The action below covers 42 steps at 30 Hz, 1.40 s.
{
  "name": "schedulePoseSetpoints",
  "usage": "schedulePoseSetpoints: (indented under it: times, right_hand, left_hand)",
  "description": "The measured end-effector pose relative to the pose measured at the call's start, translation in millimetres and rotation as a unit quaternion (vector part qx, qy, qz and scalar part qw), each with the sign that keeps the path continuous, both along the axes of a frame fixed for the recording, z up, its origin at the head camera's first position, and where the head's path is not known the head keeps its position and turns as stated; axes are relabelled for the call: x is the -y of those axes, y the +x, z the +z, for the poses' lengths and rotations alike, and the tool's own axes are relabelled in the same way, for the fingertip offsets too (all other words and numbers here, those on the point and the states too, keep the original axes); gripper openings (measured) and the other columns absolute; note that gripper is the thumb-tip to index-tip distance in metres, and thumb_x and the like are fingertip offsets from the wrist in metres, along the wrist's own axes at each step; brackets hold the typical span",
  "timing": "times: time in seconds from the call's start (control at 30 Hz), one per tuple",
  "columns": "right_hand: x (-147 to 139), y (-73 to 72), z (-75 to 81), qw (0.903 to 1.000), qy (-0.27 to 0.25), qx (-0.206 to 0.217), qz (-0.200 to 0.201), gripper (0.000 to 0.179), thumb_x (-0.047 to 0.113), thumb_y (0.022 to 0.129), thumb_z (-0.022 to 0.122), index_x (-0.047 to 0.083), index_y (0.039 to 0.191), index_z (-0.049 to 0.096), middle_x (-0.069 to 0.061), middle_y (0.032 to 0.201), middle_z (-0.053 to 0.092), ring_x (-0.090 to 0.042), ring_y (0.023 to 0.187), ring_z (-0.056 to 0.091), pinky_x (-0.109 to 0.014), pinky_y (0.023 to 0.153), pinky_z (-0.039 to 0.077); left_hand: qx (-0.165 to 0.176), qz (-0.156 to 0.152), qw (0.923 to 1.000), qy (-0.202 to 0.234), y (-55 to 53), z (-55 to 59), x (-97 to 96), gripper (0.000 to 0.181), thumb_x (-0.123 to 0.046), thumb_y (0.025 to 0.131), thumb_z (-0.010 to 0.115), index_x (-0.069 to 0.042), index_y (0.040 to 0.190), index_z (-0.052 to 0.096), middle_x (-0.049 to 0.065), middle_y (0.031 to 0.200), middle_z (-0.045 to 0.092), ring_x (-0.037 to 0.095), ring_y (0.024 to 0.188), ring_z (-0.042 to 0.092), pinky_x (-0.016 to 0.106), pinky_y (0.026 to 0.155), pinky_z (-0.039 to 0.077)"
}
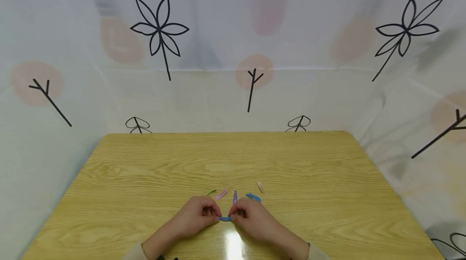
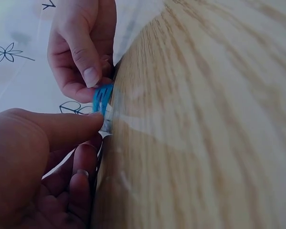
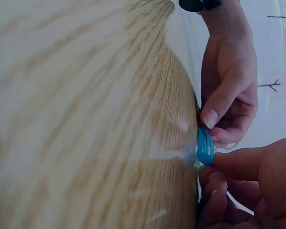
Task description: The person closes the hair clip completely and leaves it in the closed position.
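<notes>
Between my two hands is a blue snap hair clip (image 1: 225, 218), held just above the table near its front. My left hand (image 1: 196, 215) pinches one end between thumb and fingers, and my right hand (image 1: 253, 218) pinches the other end. In the left wrist view the slotted blue hair clip (image 2: 103, 98) shows between both thumbs. The right wrist view also has the hair clip (image 3: 206, 147) there, its long slots visible. Just beyond the hands lie a purple hair clip (image 1: 235, 197), a pink hair clip (image 1: 221, 194) and blue hair clips (image 1: 253, 197).
A green clip (image 1: 211, 192) lies past my left hand, partly hidden by it. Farther back on the right is a small beige clip (image 1: 260, 187). The wood-grain table (image 1: 233, 155) meets a white patterned cloth (image 1: 204, 98) at its back and sides.
</notes>
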State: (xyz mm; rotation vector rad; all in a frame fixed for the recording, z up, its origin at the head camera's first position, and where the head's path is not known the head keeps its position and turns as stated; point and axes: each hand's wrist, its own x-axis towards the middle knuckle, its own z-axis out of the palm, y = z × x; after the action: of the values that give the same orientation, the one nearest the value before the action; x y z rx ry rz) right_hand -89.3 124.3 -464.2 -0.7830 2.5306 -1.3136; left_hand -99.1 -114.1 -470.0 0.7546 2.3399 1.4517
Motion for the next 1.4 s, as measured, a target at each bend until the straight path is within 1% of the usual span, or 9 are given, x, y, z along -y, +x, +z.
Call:
schedulePoseSetpoints:
  times: [0.27,0.4,0.53,0.67,0.8,0.97,1.07,1.2,1.4]
  right_hand:
    - [-4,-1.3,-3.4,0.9998,-0.012,0.017,-0.005,0.006,0.013,0.095,0.067,0.013,0.094,0.072,0.012,0.084,0.062,-0.004,0.076,0.055,-0.024,0.068,0.049]
    - [-5,-3.0,-2.7,0.9992,-0.02,0.034,-0.007,0.007,0.014,0.096,0.066,0.013,0.096,0.072,0.01,0.086,0.064,-0.005,0.078,0.057,-0.025,0.07,0.05]
    - [-5,-3.4,-1.8,0.9981,-0.036,0.047,-0.014,0.007,0.016,0.096,0.067,0.013,0.096,0.073,0.009,0.088,0.065,-0.007,0.081,0.059,-0.025,0.073,0.05]
    - [-5,-4.7,-1.7,0.9968,-0.055,0.053,-0.022,0.007,0.014,0.097,0.067,0.013,0.098,0.073,0.006,0.093,0.068,-0.008,0.084,0.061,-0.026,0.074,0.051]
    - [-4,-7.9,2.7,0.9965,-0.068,0.039,-0.028,0.008,0.01,0.098,0.065,0.01,0.101,0.072,0.002,0.097,0.07,-0.011,0.085,0.063,-0.027,0.073,0.052]
    - [2,-11.7,8.8,0.9963,-0.076,0.022,-0.033,0.011,0.011,0.098,0.064,0.007,0.104,0.072,-0.002,0.1,0.072,-0.012,0.09,0.065,-0.028,0.077,0.053]
    - [7,-13.7,11.0,0.9957,-0.082,0.02,-0.037,0.013,0.01,0.098,0.064,0.006,0.108,0.072,-0.004,0.104,0.072,-0.014,0.094,0.065,-0.028,0.079,0.053]
    - [16,-16.5,13.1,0.9945,-0.095,0.015,-0.04,0.016,0.005,0.097,0.064,0.004,0.112,0.071,-0.007,0.108,0.071,-0.018,0.097,0.066,-0.028,0.081,0.053]
    - [30,-22.9,13.3,0.9939,-0.103,-0.008,-0.038,0.021,0.001,0.095,0.064,-0.003,0.115,0.068,-0.012,0.108,0.07,-0.019,0.096,0.067,-0.026,0.08,0.054]
  left_hand:
    - [0.008,-0.002,0.9999,-0.007,-0.9,-1.6,0.7,0.005,-0.012,0.089,0.076,-0.017,0.089,0.073,-0.007,0.081,0.063,0.007,0.071,0.057,0.024,0.063,0.049]
    - [0.022,-0.009,0.9997,0.002,-2.6,-0.6,3.3,0.005,-0.015,0.089,0.076,-0.016,0.093,0.073,-0.006,0.083,0.065,0.008,0.073,0.06,0.025,0.066,0.05]
    - [0.031,-0.009,0.9993,0.018,-2.8,3.4,5.9,0.007,-0.016,0.091,0.074,-0.011,0.096,0.073,-0.004,0.085,0.067,0.01,0.076,0.062,0.026,0.07,0.051]
    - [0.021,0.011,0.9996,0.016,-4.1,10.1,9.4,0.008,-0.016,0.092,0.073,-0.01,0.096,0.073,-0.003,0.083,0.066,0.011,0.075,0.06,0.026,0.068,0.05]
    - [-0.001,0.048,0.9988,-0.008,-8.3,16.7,14.5,0.005,-0.016,0.093,0.072,-0.011,0.095,0.073,-0.004,0.083,0.066,0.012,0.074,0.059,0.027,0.066,0.05]
    - [-0.033,0.103,0.9936,-0.035,-14.3,20.4,20.8,0.003,-0.014,0.092,0.072,-0.013,0.096,0.072,-0.008,0.085,0.066,0.012,0.076,0.059,0.029,0.067,0.05]
    - [-0.045,0.125,0.9901,-0.045,-18.0,19.5,23.2,0.004,-0.014,0.092,0.073,-0.015,0.096,0.072,-0.008,0.085,0.065,0.012,0.076,0.059,0.028,0.068,0.05]
    - [-0.056,0.143,0.9872,-0.043,-21.3,17.2,24.9,0.006,-0.012,0.09,0.074,-0.014,0.096,0.071,-0.006,0.084,0.064,0.013,0.075,0.059,0.028,0.067,0.049]
    - [-0.066,0.155,0.9848,-0.042,-25.4,13.9,25.1,0.011,-0.011,0.087,0.077,-0.012,0.097,0.071,-0.003,0.088,0.065,0.014,0.074,0.058,0.027,0.066,0.048]
